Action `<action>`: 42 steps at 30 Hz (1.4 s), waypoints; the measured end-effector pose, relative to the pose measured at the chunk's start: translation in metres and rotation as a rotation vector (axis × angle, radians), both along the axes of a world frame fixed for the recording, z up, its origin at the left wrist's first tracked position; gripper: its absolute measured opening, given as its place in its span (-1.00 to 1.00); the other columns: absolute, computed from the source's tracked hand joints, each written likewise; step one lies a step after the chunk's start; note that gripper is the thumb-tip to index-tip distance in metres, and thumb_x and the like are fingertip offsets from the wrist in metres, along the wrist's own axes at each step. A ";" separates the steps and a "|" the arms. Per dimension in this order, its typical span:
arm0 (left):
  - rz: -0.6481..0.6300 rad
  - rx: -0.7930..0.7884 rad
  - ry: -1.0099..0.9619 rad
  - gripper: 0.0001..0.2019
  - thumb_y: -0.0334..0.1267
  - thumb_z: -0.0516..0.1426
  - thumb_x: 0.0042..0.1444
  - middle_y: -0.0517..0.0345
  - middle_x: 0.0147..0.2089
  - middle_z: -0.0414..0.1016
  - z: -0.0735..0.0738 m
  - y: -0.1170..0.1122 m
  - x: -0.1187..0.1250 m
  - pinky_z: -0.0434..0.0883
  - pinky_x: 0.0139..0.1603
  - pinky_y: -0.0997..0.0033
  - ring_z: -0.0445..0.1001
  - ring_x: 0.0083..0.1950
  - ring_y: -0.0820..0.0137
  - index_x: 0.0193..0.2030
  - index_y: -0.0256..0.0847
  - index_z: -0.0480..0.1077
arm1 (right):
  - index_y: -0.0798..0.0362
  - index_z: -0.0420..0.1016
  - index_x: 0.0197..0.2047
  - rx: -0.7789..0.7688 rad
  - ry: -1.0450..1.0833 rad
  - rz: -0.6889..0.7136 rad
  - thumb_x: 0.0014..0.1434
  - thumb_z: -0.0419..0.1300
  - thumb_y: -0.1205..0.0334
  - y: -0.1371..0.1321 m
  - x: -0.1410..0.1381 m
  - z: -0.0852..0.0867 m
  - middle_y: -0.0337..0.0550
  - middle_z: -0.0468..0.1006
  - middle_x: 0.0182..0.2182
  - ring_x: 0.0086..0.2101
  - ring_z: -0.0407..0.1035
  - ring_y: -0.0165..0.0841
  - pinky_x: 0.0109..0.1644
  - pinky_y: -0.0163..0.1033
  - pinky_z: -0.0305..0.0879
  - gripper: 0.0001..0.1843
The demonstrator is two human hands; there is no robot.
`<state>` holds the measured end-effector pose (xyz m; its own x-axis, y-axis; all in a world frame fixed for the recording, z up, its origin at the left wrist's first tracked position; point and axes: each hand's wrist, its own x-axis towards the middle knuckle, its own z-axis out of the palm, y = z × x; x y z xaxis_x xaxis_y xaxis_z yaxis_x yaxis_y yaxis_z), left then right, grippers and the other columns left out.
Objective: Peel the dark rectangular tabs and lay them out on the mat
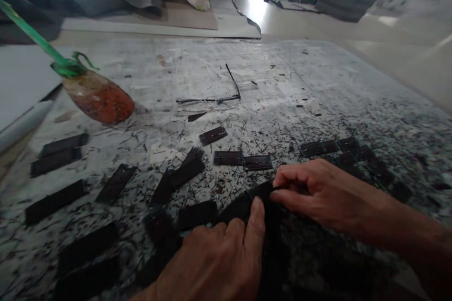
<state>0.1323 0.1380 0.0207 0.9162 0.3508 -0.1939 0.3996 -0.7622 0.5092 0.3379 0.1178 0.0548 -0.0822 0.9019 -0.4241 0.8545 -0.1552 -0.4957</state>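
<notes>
Right hand (319, 196) is pinching a dark fabric strip (240, 207), thumb and fingers closed on its edge. Left hand (212, 263) is just below, thumb pressed against the same strip; can't tell if it's a real grip. The strip sits at the near edge of a worktable (282, 70), over a dark heap that's too blurred to resolve. More dark rectangular pieces (212, 135) lie around both hands, some in loose rows (right-hand group nearly edge to edge). Thin dark scraps (289, 122) litter the top. Further out: eyeglasses (212, 99) lying open, and a rust-stained bulbous bottle (99, 96) with green tape at its neck, on its side.
</notes>
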 end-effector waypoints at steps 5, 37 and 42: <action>-0.145 0.192 0.158 -0.29 -0.63 -0.09 -0.04 -0.16 -0.36 0.55 -0.004 -0.003 0.000 0.49 -0.62 0.26 0.55 -0.47 0.12 0.34 -0.57 -0.06 | 0.00 0.41 -0.52 0.016 -0.018 -0.037 0.15 0.12 0.10 -0.001 0.000 0.001 -0.37 0.30 -0.69 -0.65 0.12 -0.53 -0.59 -0.37 -0.05 -0.74; -0.179 0.183 0.280 -0.31 -0.59 -0.05 0.00 -0.13 -0.32 0.57 0.001 0.002 0.011 0.52 -0.64 0.22 0.57 -0.48 0.13 0.34 -0.56 -0.08 | 0.04 0.34 -0.48 0.351 -0.090 0.035 0.12 0.12 0.33 -0.004 -0.006 -0.010 -0.32 0.37 -0.48 -0.52 0.21 -0.49 -0.42 -0.33 0.06 -0.86; -0.144 0.283 0.150 -0.36 -0.57 -0.05 0.03 -0.05 -0.38 0.56 -0.003 0.000 0.004 0.49 -0.70 0.23 0.54 -0.56 0.16 0.31 -0.57 0.00 | 0.05 0.32 -0.48 0.381 -0.105 0.045 0.11 0.09 0.34 -0.002 -0.007 -0.016 -0.31 0.36 -0.47 -0.50 0.23 -0.46 -0.41 -0.30 0.08 -0.86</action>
